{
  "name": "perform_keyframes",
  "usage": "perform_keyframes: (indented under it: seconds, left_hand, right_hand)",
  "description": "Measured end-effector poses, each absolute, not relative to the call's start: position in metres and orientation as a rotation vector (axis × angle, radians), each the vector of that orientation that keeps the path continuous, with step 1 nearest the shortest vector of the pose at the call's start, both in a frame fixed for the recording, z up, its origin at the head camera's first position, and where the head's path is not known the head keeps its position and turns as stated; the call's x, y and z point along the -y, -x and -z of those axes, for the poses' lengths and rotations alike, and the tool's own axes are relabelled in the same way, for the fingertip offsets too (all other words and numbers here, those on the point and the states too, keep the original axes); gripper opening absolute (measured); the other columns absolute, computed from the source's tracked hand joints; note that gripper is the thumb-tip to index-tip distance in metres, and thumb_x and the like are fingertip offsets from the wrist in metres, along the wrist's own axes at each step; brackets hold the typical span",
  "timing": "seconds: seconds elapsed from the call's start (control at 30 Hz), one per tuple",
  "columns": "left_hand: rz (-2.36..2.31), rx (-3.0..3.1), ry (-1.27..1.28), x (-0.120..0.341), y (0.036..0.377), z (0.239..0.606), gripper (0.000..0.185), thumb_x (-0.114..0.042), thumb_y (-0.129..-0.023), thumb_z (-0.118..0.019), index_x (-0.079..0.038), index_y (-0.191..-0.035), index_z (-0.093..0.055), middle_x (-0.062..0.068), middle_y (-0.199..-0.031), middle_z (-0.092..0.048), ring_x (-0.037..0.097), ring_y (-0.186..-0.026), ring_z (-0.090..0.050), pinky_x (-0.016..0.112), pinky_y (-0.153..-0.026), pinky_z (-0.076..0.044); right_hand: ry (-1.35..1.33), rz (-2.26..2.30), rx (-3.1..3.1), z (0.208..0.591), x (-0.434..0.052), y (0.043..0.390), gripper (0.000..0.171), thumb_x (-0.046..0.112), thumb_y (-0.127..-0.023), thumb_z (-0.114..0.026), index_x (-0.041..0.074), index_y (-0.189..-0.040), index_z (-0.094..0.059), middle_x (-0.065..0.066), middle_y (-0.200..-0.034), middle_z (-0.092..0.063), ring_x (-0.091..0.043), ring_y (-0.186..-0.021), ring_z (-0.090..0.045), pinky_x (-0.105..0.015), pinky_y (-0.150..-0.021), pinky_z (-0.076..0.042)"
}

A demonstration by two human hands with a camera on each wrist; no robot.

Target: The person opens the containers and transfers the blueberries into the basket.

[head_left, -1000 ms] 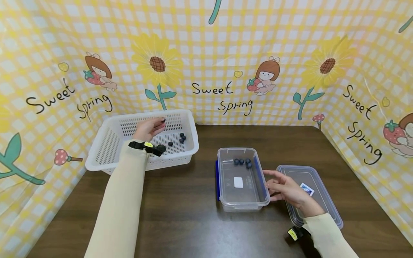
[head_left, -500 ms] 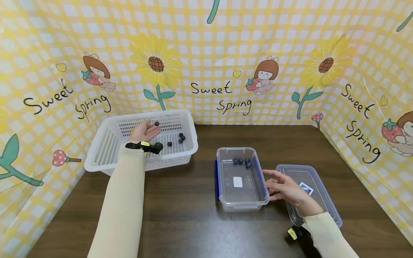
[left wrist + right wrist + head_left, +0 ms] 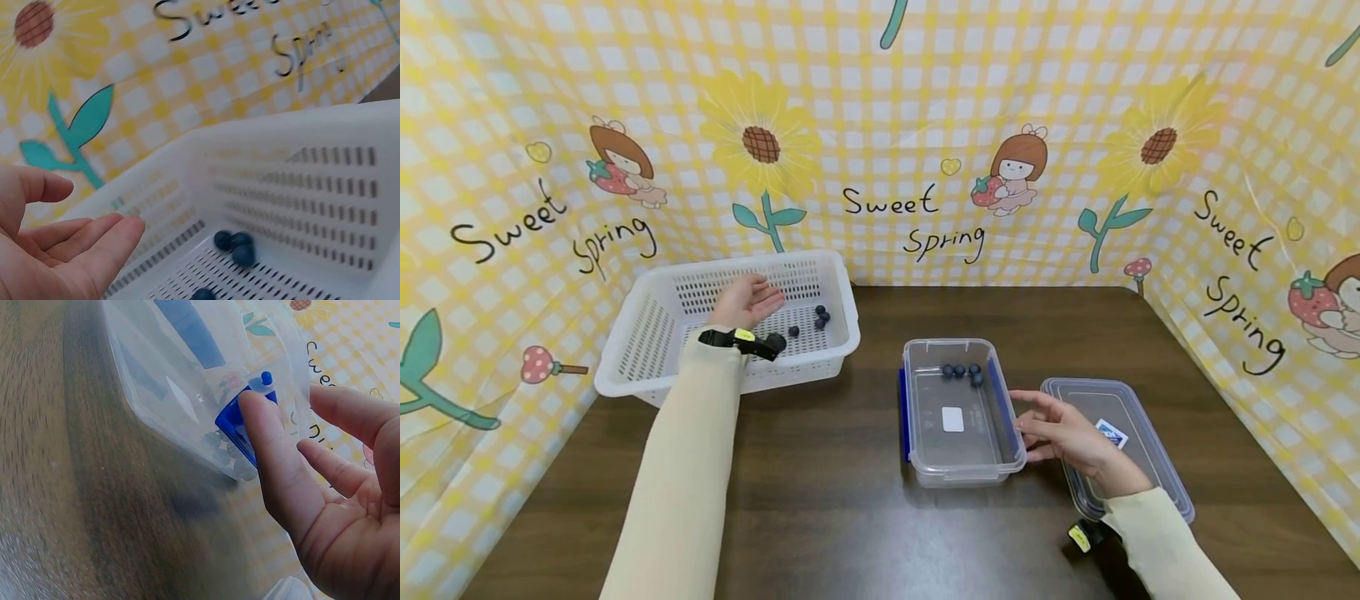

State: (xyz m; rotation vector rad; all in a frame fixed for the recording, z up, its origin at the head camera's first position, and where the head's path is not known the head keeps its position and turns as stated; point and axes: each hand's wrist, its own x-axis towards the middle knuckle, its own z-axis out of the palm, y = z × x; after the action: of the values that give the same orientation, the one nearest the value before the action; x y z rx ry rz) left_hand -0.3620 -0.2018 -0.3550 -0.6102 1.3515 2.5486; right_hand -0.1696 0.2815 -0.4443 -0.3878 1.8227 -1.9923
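Note:
My left hand (image 3: 747,302) reaches palm up into a white perforated basket (image 3: 797,368), fingers extended. No berry shows on its fingers in the left wrist view. Several blueberries lie on the basket floor: a small cluster (image 3: 242,255) near the far right corner and a single blueberry (image 3: 793,332) nearer the hand. To the right stands a clear plastic food container (image 3: 958,457) without its lid; several blueberries (image 3: 960,371) sit at its far end. Beside it is my right hand (image 3: 1071,433), its thumb against the blue side clip (image 3: 232,417) and its fingertips right at the rim.
The container's clear lid (image 3: 1153,471) lies flat on the table under and beyond my right hand. Another blue clip (image 3: 905,417) hangs at the container's left side. A checked yellow cloth (image 3: 895,150) walls in the dark wooden table (image 3: 820,508).
A blueberry pinched in my left fingertips rolled onto the opened fingers and is now out of sight. The left hand turned palm up, then shifted slightly right. My right hand stayed at the container.

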Motion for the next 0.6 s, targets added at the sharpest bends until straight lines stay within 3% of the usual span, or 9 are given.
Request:
perform_keyframes:
  seconds: [0.37, 0.6]
  left_hand:
    - [-2.364, -1.555, 0.356, 0.143, 0.354, 0.338, 0.05, -0.007, -0.103, -0.052, -0.002, -0.151, -0.038, 0.02, -0.151, -0.042, 0.029, -0.135, -0.047, 0.036, -0.103, -0.048]
    - [-2.229, -1.703, 0.14, 0.091, 0.342, 0.33, 0.037, -0.002, -0.099, -0.058, 0.007, -0.134, -0.05, 0.021, -0.12, -0.06, 0.034, -0.122, -0.057, 0.037, -0.095, -0.055]
  right_hand:
    - [0.363, 1.977, -1.84, 0.444, -0.281, 0.17, 0.055, 0.002, -0.101, -0.055, -0.008, -0.148, -0.027, -0.007, -0.099, -0.067, -0.016, -0.08, -0.069, -0.033, -0.07, -0.062]
    - [0.348, 1.969, -1.863, 0.446, -0.282, 0.17, 0.054, 0.003, -0.101, -0.056, -0.006, -0.148, -0.03, -0.008, -0.098, -0.067, -0.016, -0.08, -0.069, -0.033, -0.07, -0.062]
